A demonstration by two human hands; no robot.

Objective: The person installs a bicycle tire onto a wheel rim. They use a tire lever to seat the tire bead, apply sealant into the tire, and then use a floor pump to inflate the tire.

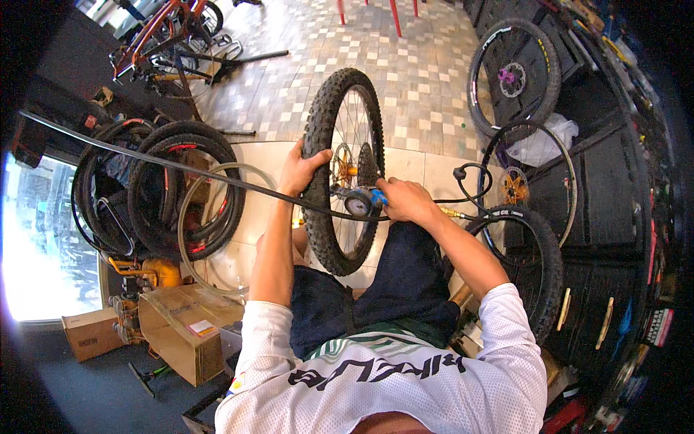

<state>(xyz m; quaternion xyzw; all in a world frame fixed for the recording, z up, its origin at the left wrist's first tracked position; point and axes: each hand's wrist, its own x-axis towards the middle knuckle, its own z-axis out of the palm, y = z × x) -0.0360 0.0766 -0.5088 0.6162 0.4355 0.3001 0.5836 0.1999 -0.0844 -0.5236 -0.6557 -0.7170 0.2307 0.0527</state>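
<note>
A bicycle wheel (323, 244) with a knobby black tire stands upright in front of my legs. My left hand (305, 171) is closed around the tire's left side, thumb toward the spokes. A gold-centred brake rotor (341, 160) and a dark cassette (369, 166) show at the hub. My right hand (407, 200) is closed on a blue tire inflator (378, 196) with a round gauge (358, 203), held in front of the lower spokes. Whether its nozzle meets the valve is hidden. A black hose (249, 186) crosses in front of the wheel and my left forearm.
Several loose tires (189, 192) are piled at the left, above a cardboard box (184, 325). Another wheel (515, 76) leans against dark cabinets (585, 181) on the right, with more rims and a tire (543, 267) below. An orange bike frame (155, 32) is at the far left.
</note>
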